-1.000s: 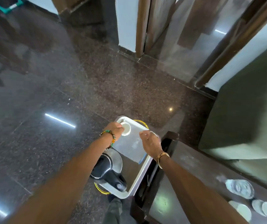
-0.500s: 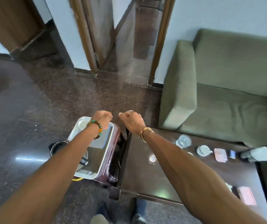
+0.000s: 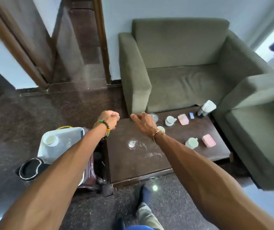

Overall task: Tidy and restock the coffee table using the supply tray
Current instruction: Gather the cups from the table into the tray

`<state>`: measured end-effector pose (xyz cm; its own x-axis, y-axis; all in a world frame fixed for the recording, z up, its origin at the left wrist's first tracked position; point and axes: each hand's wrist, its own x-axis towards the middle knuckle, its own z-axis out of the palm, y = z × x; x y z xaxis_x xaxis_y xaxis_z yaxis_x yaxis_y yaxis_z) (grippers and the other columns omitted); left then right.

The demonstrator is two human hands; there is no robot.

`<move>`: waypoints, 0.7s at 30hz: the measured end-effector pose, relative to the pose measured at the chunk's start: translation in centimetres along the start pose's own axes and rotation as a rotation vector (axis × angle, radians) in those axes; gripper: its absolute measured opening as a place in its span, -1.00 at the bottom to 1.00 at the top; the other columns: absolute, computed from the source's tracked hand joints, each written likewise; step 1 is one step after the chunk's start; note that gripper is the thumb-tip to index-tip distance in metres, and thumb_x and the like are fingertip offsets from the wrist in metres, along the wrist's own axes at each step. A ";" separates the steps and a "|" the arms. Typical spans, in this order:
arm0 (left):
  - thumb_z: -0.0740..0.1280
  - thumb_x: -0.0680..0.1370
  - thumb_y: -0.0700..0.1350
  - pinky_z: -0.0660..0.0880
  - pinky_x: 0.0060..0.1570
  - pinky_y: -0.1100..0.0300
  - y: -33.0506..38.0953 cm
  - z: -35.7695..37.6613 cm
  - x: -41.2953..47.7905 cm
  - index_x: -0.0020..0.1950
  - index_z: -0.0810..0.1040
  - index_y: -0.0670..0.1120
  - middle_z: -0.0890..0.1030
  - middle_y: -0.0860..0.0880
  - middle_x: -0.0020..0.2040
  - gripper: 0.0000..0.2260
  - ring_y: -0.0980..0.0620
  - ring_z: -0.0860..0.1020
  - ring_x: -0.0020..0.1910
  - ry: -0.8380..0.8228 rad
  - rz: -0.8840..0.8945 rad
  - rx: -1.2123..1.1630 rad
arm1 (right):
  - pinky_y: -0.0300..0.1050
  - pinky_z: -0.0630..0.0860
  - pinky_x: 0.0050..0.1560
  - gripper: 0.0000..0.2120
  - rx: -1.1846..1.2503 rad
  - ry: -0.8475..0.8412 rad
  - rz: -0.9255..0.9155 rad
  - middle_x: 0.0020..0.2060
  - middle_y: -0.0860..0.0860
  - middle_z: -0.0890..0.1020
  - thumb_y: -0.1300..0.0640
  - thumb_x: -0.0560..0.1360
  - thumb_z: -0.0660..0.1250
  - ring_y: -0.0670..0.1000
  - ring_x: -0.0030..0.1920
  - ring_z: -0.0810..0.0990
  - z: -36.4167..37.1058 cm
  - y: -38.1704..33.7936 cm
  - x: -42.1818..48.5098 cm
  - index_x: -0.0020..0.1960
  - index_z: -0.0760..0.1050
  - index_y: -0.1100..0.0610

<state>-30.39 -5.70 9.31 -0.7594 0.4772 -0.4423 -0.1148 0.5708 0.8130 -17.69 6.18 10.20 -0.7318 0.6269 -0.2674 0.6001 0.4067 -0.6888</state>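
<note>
The dark brown coffee table [image 3: 133, 163] stretches to the right. On it stand two white cups [image 3: 170, 121] [image 3: 192, 143], a third cup [image 3: 161, 129] half hidden by my right wrist, a clear glass [image 3: 153, 116], two pink packs [image 3: 183, 119] [image 3: 208, 140], a small blue item [image 3: 191, 115] and a white-capped bottle [image 3: 206, 108]. The white supply tray [image 3: 66, 140] sits left of the table with a white cup [image 3: 50, 140] in it. My left hand [image 3: 110, 118] is a fist above the table's left edge, holding nothing I can see. My right hand [image 3: 143, 123] hovers near the glass, fingers relaxed.
A black kettle [image 3: 30, 168] stands at the tray's near end. A wet shiny patch [image 3: 131, 144] marks the tabletop. A green armchair [image 3: 182, 63] backs the table and another [image 3: 257, 130] flanks its right end. Dark stone floor and a doorway lie to the left.
Both hands have left the tray and moved right, over the table's left end. My view has swung from the tray to the coffee table and armchairs.
</note>
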 end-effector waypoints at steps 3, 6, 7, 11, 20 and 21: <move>0.31 0.54 -0.18 0.63 -0.09 0.06 2.2 3.5 -1.3 0.07 0.61 -0.07 0.61 -0.09 -0.12 -0.85 0.00 0.58 -0.21 -0.064 0.059 0.063 | 0.05 0.45 -0.04 -0.51 0.022 0.085 0.055 -0.23 0.22 0.62 -0.14 0.62 0.22 0.24 -0.13 0.54 -2.9 3.1 -2.0 -0.20 0.53 0.27; 0.30 0.55 -0.20 0.57 -0.25 0.16 5.2 8.0 -2.2 0.06 0.60 -0.10 0.58 -0.08 -0.14 -0.87 0.05 0.52 -0.30 -0.129 0.108 0.073 | -0.01 0.40 -0.15 -0.52 0.048 0.197 0.114 -0.35 0.12 0.55 -0.12 0.61 0.23 0.20 -0.19 0.52 -6.6 6.3 -3.3 -0.37 0.42 0.15; 0.30 0.55 -0.20 0.56 -0.26 0.17 6.3 9.8 -2.6 0.03 0.59 -0.09 0.58 -0.07 -0.12 -0.89 0.04 0.52 -0.29 -0.154 0.125 0.083 | -0.02 0.39 -0.15 -0.53 0.067 0.235 0.133 -0.35 0.11 0.55 -0.11 0.61 0.23 0.20 -0.18 0.53 -8.1 7.6 -3.9 -0.37 0.42 0.13; 0.33 0.53 -0.21 0.54 -0.37 0.23 8.8 17.8 -3.8 -0.09 0.57 -0.05 0.60 -0.09 -0.16 -0.93 0.04 0.53 -0.32 -0.240 0.155 0.124 | -0.04 0.39 -0.09 -0.62 0.113 0.317 0.223 -0.19 0.12 0.62 -0.14 0.62 0.22 0.21 -0.04 0.58 -13.0 13.7 -6.0 -0.24 0.51 0.07; 0.27 0.58 -0.23 0.44 -0.50 0.31 7.1 37.4 -8.4 -0.05 0.52 -0.08 0.52 -0.04 -0.26 -0.92 0.09 0.46 -0.37 -0.570 0.095 0.260 | -0.04 0.39 -0.08 -0.57 0.177 0.310 0.483 -0.03 0.26 0.68 -0.14 0.63 0.19 0.31 0.06 0.61 -17.5 31.1 -11.4 -0.04 0.61 0.20; 0.28 0.58 -0.22 0.45 -0.47 0.29 7.2 38.6 -9.0 -0.07 0.53 -0.07 0.53 -0.03 -0.26 -0.92 0.09 0.47 -0.35 -0.590 0.095 0.269 | -0.01 0.43 -0.04 -0.58 0.180 0.304 0.491 -0.02 0.26 0.68 -0.14 0.63 0.19 0.30 0.06 0.61 -17.9 32.1 -11.6 -0.02 0.61 0.19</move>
<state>0.33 19.86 4.54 -0.2703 0.7769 -0.5686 0.1576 0.6183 0.7700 15.87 23.85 3.28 -0.2423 0.8856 -0.3962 0.7608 -0.0800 -0.6441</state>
